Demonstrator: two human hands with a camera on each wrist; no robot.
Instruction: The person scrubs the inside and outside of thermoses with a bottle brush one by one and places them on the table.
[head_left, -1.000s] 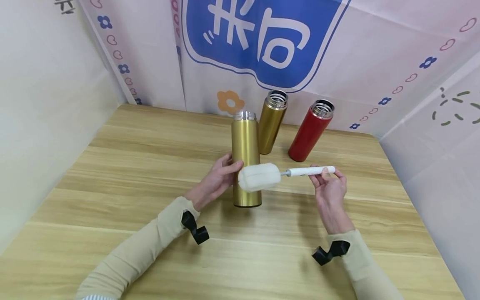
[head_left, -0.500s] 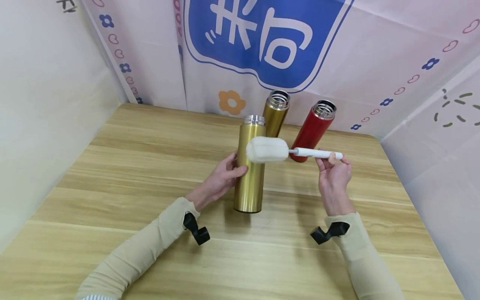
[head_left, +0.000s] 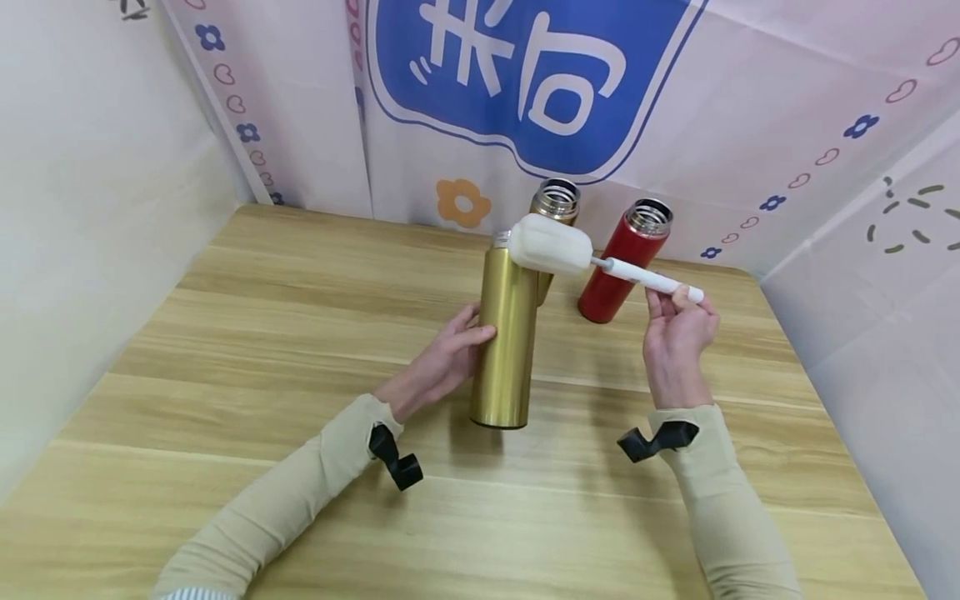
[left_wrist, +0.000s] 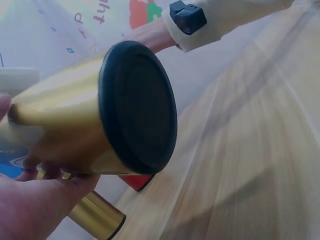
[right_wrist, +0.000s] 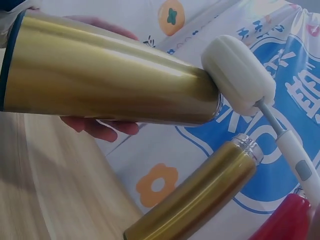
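My left hand (head_left: pixel 444 358) grips a gold thermos flask (head_left: pixel 506 342) round its body, holding it off the table with its neck tilted slightly right. The flask's black base (left_wrist: pixel 139 107) faces the left wrist camera. In my right hand (head_left: pixel 678 342) is a bottle brush, pinched near the end of its white handle (head_left: pixel 637 275). Its white sponge head (head_left: pixel 551 243) hangs beside the flask's neck and partly covers it in the head view. From the right wrist, the sponge head (right_wrist: pixel 239 72) appears in front of the flask's mouth; whether they touch, I cannot tell.
A second gold flask (head_left: pixel 555 200) and a red flask (head_left: pixel 626 258), both uncapped, stand at the back of the wooden table (head_left: pixel 315 333). Behind them hangs a printed cloth (head_left: pixel 405 167). Pale walls close off the left and right sides.
My right hand has risen away from me with the brush, bringing the sponge head from the flask's lower body up to its neck. The flask has tipped a little to the right.
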